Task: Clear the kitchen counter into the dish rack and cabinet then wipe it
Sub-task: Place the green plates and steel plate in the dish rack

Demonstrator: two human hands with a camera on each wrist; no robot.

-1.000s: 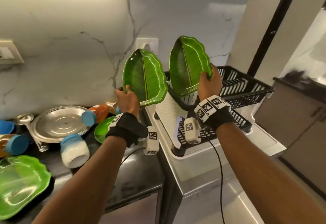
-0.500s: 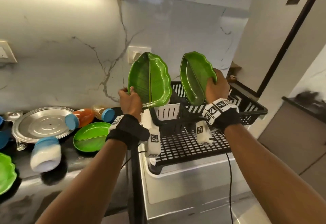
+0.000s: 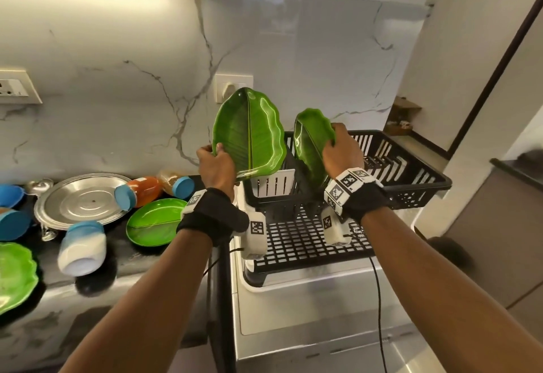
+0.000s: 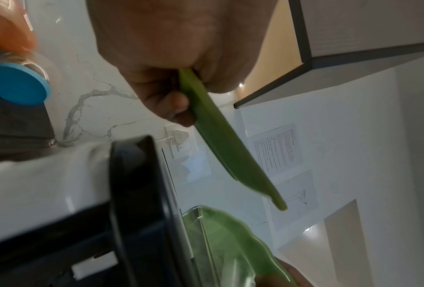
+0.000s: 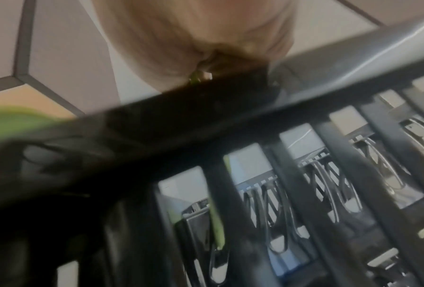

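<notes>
My left hand (image 3: pixel 216 157) pinches the lower left rim of a green leaf-shaped plate (image 3: pixel 249 134), held upright above the near left corner of the black dish rack (image 3: pixel 411 179). In the left wrist view that plate (image 4: pixel 221 139) shows edge-on between thumb and fingers. My right hand (image 3: pixel 338 143) grips the top edge of a second green leaf plate (image 3: pixel 310 146), which stands on edge and reaches down inside the rack. The right wrist view is blurred: the rack's black bars (image 5: pixel 292 174) and a strip of green plate (image 5: pixel 218 223) behind them.
On the dark counter at left lie a steel platter (image 3: pixel 82 199), a third green plate (image 3: pixel 154 221), a fourth (image 3: pixel 14 275) at the far left, an orange jar (image 3: pixel 141 192) and a white jar (image 3: pixel 82 248) with blue lids, and blue bowls (image 3: pixel 11 196). A white cutlery holder (image 3: pixel 274 183) sits in the rack.
Both plates have come lower toward the rack. The right-hand plate has turned edge-on and gone down into the rack; the left-hand plate stays upright beside it.
</notes>
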